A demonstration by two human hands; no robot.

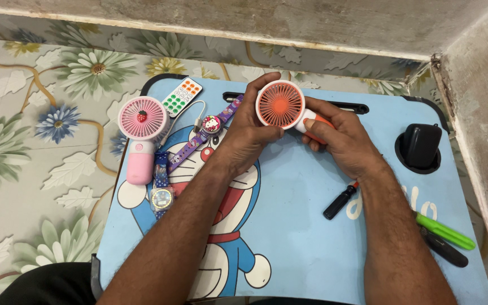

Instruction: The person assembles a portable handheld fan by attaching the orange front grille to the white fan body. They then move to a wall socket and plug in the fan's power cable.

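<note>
A blue cartoon-printed desk (312, 237) is seen over flowered flooring. Above its middle, an orange-and-white handheld fan (280, 105) is gripped by both hands: its round head is clasped by the left hand (249, 133), its handle by the right hand (340, 141). A pink fan (142, 138) is laid at the desk's left edge, a black-handled screwdriver (340, 201) beside the right wrist.

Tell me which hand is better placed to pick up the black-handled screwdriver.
Right, probably. The screwdriver lies beside the right forearm, just below the right hand, which grips the orange fan by its handle. The left hand cradles the fan's head, farther away.
</note>
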